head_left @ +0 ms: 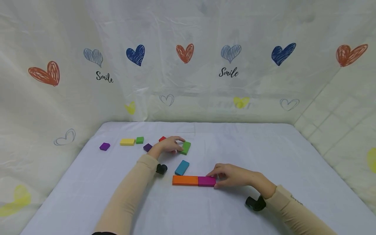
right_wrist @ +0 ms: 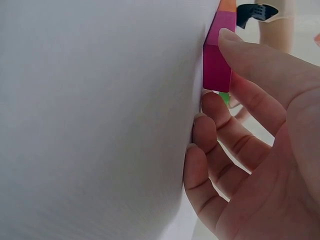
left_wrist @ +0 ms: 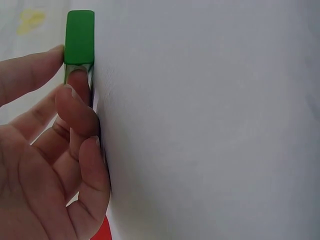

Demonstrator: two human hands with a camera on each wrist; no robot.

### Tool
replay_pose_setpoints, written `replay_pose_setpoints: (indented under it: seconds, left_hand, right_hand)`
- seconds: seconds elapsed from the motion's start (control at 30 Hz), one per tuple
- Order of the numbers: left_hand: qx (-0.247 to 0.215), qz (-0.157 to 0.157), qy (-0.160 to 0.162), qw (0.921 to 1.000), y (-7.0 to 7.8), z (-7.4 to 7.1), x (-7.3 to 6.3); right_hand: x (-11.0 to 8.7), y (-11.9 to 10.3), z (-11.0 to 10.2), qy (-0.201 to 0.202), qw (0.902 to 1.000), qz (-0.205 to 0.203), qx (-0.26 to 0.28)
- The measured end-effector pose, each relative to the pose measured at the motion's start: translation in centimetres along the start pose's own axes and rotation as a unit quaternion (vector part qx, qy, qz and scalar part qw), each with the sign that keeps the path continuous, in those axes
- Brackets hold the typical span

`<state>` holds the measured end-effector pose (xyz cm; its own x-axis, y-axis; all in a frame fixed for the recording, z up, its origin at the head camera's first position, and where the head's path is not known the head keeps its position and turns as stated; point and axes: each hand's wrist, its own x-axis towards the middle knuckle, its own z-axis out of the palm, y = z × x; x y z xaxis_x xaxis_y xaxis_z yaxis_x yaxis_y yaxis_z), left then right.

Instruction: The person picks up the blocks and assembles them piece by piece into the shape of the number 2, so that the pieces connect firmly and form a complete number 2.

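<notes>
My right hand [head_left: 235, 176] pinches a magenta block [head_left: 207, 181] at its right end, thumb on the near side and fingers on the far side. That block lies end to end with an orange block [head_left: 185, 180]; the two form a straight row. Farther away, my left hand [head_left: 170, 144] pinches a green block [head_left: 185, 148], its thumb touching one side in the left wrist view. A blue block [head_left: 182, 167] lies slantwise between the row and the green block. Partly behind the left hand is a red block [head_left: 162, 138].
On the left of the white-covered table [head_left: 264, 147] lie a yellow block [head_left: 127, 142], a small green block [head_left: 139, 140], a purple block [head_left: 104, 146] and a dark purple block [head_left: 148, 147] beside the left wrist. A curtain with printed hearts [head_left: 185, 53] hangs behind.
</notes>
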<state>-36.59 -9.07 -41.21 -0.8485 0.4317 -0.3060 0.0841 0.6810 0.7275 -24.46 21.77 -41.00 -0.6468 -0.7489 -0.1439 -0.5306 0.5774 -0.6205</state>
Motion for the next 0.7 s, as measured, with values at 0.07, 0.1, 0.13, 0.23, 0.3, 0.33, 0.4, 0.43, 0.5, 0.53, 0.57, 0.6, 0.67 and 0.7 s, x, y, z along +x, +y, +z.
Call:
replay_pose_setpoints:
  seconds: [0.07,0.1,0.13,0.23,0.3,0.33,0.4,0.43,0.5,0.53,0.57,0.6,0.67,0.7]
  left_hand:
    - [0.001,0.002,0.000,1.0000,0.02,0.06,-0.02]
    - [0.003,0.003,0.000,1.0000,0.02,0.11,-0.02]
    - [0.004,0.004,-0.001,1.0000,0.00,0.16,-0.02]
    - [0.013,0.008,-0.001,0.9999,-0.06,0.35,-0.03]
    - [0.017,0.011,-0.001,0.9998,-0.08,0.49,-0.05]
    - [0.018,0.012,-0.001,0.9998,-0.11,0.56,-0.02]
    - [0.018,0.012,-0.001,0.9998,-0.20,0.68,0.05]
    - [0.018,0.012,0.000,0.9998,-0.22,0.73,0.08]
    - [0.018,0.011,0.002,0.9998,-0.29,0.81,0.16]
    - [0.018,0.010,0.003,0.9998,-0.33,0.85,0.21]
    - [0.016,0.010,0.004,0.9998,-0.35,0.86,0.21]
    - [0.016,0.011,0.004,0.9998,-0.34,0.90,0.17]
    - [0.012,0.012,0.002,0.9998,-0.28,0.98,0.06]
    - [0.012,0.014,0.000,0.9998,-0.26,1.02,-0.01]
  right_hand:
    - [-0.01,0.02,0.00,0.000,1.0000,0.001,0.001]
    - [-0.01,0.04,0.00,0.000,1.0000,0.001,0.001]
    - [-0.03,0.06,0.00,0.000,1.0000,0.000,0.002]
    - [-0.06,0.14,0.01,0.002,1.0000,-0.005,0.001]
    - [-0.09,0.21,0.01,0.003,1.0000,-0.009,0.002]
    - [-0.11,0.24,0.01,0.004,0.9999,-0.010,0.002]
    - [-0.14,0.30,0.01,0.004,0.9999,-0.012,0.003]
    - [-0.15,0.33,0.01,0.005,0.9999,-0.011,0.003]
    - [-0.16,0.36,0.02,0.005,0.9999,-0.011,0.004]
    - [-0.16,0.37,0.03,0.005,0.9999,-0.011,0.005]
    - [-0.16,0.37,0.05,0.005,0.9999,-0.010,0.005]
    - [-0.15,0.38,0.06,0.005,0.9999,-0.010,0.005]
    - [-0.14,0.38,0.10,0.004,0.9999,-0.009,0.003]
    - [-0.13,0.38,0.12,0.003,1.0000,-0.008,0.003]
